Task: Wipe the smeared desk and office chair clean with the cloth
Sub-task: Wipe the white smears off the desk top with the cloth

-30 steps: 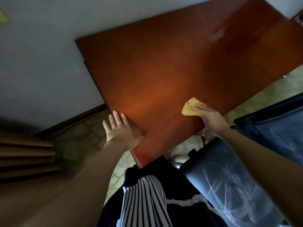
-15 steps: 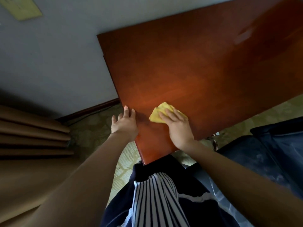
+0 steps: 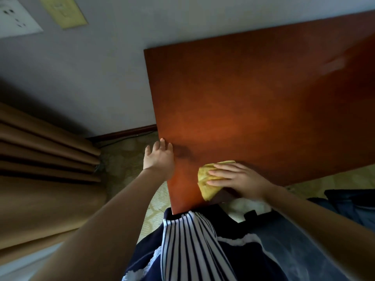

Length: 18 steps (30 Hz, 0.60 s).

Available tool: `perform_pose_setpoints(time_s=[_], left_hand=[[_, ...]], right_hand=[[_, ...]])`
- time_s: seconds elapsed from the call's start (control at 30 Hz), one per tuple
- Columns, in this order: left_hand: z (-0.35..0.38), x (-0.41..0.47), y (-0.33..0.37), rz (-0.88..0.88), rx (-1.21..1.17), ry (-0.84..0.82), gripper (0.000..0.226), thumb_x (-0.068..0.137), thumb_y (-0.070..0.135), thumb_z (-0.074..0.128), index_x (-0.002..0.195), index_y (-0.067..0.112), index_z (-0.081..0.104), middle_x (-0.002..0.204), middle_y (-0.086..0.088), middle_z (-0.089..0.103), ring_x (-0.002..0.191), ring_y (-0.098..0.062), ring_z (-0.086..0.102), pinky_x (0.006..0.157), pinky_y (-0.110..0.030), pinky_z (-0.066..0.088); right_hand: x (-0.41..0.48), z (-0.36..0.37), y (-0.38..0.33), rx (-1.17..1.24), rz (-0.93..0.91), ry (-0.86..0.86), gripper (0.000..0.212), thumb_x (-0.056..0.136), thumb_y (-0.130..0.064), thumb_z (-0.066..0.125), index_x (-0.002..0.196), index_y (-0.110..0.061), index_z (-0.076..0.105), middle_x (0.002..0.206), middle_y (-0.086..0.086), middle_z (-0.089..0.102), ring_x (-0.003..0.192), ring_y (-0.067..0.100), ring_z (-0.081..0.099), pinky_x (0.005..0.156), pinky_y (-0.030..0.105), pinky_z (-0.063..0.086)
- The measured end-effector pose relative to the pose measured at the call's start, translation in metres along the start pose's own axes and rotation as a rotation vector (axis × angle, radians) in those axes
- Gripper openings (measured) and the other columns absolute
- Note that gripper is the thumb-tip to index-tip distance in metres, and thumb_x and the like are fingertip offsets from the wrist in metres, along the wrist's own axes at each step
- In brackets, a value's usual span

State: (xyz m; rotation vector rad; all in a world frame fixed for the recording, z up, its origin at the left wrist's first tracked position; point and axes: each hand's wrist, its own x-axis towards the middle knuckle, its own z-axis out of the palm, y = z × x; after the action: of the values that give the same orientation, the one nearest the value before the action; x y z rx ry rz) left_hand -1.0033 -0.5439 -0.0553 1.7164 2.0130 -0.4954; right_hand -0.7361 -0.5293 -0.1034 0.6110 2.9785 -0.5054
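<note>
Head view: the fingers (image 3: 220, 173) of the right hand (image 3: 239, 180) lie straight and close together, flat on top of a yellow cloth (image 3: 204, 184), pressing it down rather than curling round it. The cloth is crumpled into a loose pad at the near edge of the desk (image 3: 253, 94), close to its near left corner, with one tip reaching the edge itself. It looks soft, thin and light, so it should fold and bunch under any push. A flat palm over its middle is probably the best hold, since pinching one corner would likely let the rest trail.

The left hand (image 3: 159, 159) rests on the desk's left edge, fingers straight and slightly spread, holding nothing.

The desk top is a flat, hard slab of glossy red-brown wood with square corners, and it should let the cloth slide easily. A darker patch sits just beside the left hand; whether it is a smear or a shadow I cannot tell. At lower right the dark office chair (image 3: 300, 258) shows pale, hazy streaks, not yet wiped by my judgement.

Beyond lie a matt grey wall (image 3: 85, 82), a white socket plate (image 3: 14, 17) and heavy tan curtain (image 3: 40, 159) folds
</note>
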Motion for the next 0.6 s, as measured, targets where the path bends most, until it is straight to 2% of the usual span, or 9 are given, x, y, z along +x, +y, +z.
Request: perform_pose_setpoints(time_s=[0.07, 0.17, 0.23, 0.33, 0.43, 0.6], left_hand=[[0.000, 0.004, 0.004, -0.013, -0.004, 0.033, 0.059, 0.090, 0.014, 0.041, 0.147, 0.009, 0.025, 0.156, -0.015, 0.014, 0.145, -0.025, 0.006, 0.119, -0.044, 0.007], [-0.001, 0.005, 0.007, -0.020, 0.022, 0.049, 0.055, 0.090, 0.015, 0.038, 0.143, 0.006, 0.029, 0.152, -0.016, 0.021, 0.145, -0.025, 0.004, 0.118, -0.045, 0.007], [-0.001, 0.003, 0.007, -0.008, 0.052, 0.031, 0.059, 0.091, 0.014, 0.036, 0.147, 0.005, 0.020, 0.154, -0.016, 0.013, 0.146, -0.026, -0.002, 0.118, -0.045, 0.006], [-0.003, -0.001, 0.003, -0.007, 0.077, -0.018, 0.067, 0.092, 0.014, 0.036, 0.151, 0.009, 0.005, 0.159, -0.013, -0.001, 0.146, -0.025, -0.009, 0.118, -0.046, 0.002], [-0.005, -0.002, 0.002, -0.018, 0.103, -0.055, 0.073, 0.091, 0.015, 0.039, 0.152, 0.014, -0.003, 0.159, -0.009, -0.010, 0.146, -0.024, -0.014, 0.118, -0.046, -0.002], [-0.005, -0.003, 0.003, -0.049, 0.086, -0.099, 0.078, 0.090, 0.016, 0.040, 0.152, 0.017, -0.007, 0.159, -0.006, -0.016, 0.145, -0.023, -0.017, 0.116, -0.046, -0.004]], right_hand=[[-0.002, -0.011, 0.024, 0.045, 0.086, -0.017, 0.088, 0.075, 0.017, 0.051, 0.142, -0.039, 0.037, 0.151, -0.014, 0.027, 0.142, 0.015, 0.018, 0.108, 0.041, 0.026], [0.008, -0.023, 0.056, 0.047, 0.155, 0.040, 0.079, 0.081, 0.018, 0.051, 0.139, -0.035, 0.045, 0.148, -0.011, 0.033, 0.140, 0.019, 0.028, 0.108, 0.044, 0.033], [0.020, -0.028, 0.075, 0.066, 0.175, 0.083, 0.068, 0.084, 0.015, 0.054, 0.136, -0.029, 0.050, 0.145, -0.004, 0.041, 0.138, 0.023, 0.035, 0.107, 0.046, 0.037], [0.046, -0.042, 0.098, 0.085, 0.218, 0.123, 0.062, 0.084, 0.017, 0.053, 0.134, -0.020, 0.053, 0.142, 0.005, 0.046, 0.136, 0.027, 0.038, 0.110, 0.046, 0.034], [0.083, -0.059, 0.119, 0.081, 0.260, 0.102, 0.058, 0.090, 0.014, 0.045, 0.138, -0.018, 0.047, 0.147, 0.008, 0.040, 0.140, 0.026, 0.031, 0.116, 0.033, 0.020], [0.160, -0.072, 0.128, 0.117, 0.504, 0.072, 0.061, 0.095, 0.008, 0.037, 0.147, -0.025, 0.032, 0.156, 0.003, 0.023, 0.145, 0.021, 0.014, 0.118, 0.031, 0.014]])
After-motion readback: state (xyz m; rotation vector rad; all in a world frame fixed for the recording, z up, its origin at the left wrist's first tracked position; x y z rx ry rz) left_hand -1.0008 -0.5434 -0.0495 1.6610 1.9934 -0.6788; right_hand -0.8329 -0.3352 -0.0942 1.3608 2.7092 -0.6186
